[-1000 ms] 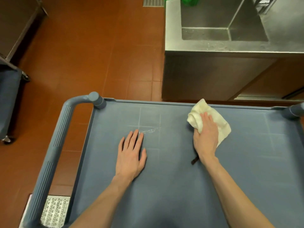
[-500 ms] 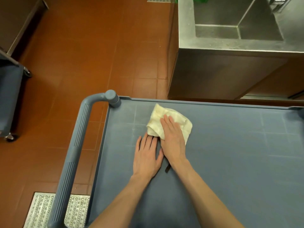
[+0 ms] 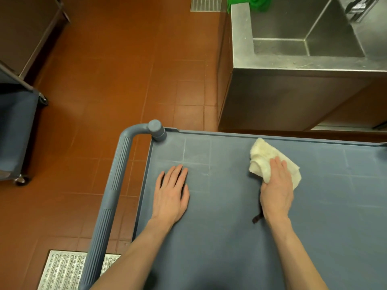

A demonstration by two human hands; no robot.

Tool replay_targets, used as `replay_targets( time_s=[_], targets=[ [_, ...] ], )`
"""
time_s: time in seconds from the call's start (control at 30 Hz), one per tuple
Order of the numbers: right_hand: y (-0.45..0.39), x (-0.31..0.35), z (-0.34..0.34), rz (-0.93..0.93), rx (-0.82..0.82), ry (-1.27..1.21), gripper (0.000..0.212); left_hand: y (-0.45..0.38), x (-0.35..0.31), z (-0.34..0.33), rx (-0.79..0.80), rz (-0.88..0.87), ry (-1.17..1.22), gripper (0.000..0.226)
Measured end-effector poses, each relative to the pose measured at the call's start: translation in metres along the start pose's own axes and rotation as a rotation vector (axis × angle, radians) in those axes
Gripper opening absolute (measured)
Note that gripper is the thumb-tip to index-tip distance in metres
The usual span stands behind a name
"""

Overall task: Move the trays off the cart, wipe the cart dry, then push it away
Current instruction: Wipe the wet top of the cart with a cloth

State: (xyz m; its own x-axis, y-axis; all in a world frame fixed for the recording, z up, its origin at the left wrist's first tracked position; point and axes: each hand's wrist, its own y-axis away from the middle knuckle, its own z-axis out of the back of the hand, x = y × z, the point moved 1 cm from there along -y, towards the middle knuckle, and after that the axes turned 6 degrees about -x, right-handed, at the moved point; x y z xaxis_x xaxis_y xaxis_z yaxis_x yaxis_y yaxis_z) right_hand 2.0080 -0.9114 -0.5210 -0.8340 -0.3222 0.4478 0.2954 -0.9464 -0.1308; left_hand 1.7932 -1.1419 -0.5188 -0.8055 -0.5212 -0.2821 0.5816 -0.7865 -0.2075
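The right hand (image 3: 276,186), fingers flat on the cloth (image 3: 263,162), had swept back rightward across the cart (image 3: 230,237) mid-wipe, while the open left hand (image 3: 170,195) braced, holding nothing.

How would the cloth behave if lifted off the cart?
The cloth lies bunched in soft folds under the right hand, so it would probably hang limp and look light. Its nubby weave suggests it grips rather than slips. It may be damp from wiping the cart, though that cannot be seen.

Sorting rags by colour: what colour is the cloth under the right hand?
Cream, off-white cloth, seen in the head view.
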Motion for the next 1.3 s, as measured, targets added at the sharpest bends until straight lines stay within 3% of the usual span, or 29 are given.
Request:
replay_targets(
  time_s=[0.3,0.73,0.87,1.17,1.3],
  targets=[
    [0.025,0.050,-0.032,0.058,-0.106,-0.044,0.057,-0.001,-0.002,0.000,-0.021,0.102,0.000,0.053],
    [0.076,0.169,-0.079,0.365,0.153,-0.109,0.068,0.001,0.004,-0.006,-0.067,0.209,0.187,0.065],
    [0.061,0.157,-0.074,0.432,0.149,-0.026,0.064,0.000,0.012,-0.007,-0.076,0.165,0.149,0.063],
    [0.036,0.120,-0.063,0.304,0.038,0.013,0.074,0.001,0.015,-0.003,-0.076,0.202,0.065,0.060],
    [0.020,0.095,-0.052,0.190,-0.016,0.063,0.058,0.004,0.025,-0.001,-0.055,0.144,0.040,0.060]
  ],
)
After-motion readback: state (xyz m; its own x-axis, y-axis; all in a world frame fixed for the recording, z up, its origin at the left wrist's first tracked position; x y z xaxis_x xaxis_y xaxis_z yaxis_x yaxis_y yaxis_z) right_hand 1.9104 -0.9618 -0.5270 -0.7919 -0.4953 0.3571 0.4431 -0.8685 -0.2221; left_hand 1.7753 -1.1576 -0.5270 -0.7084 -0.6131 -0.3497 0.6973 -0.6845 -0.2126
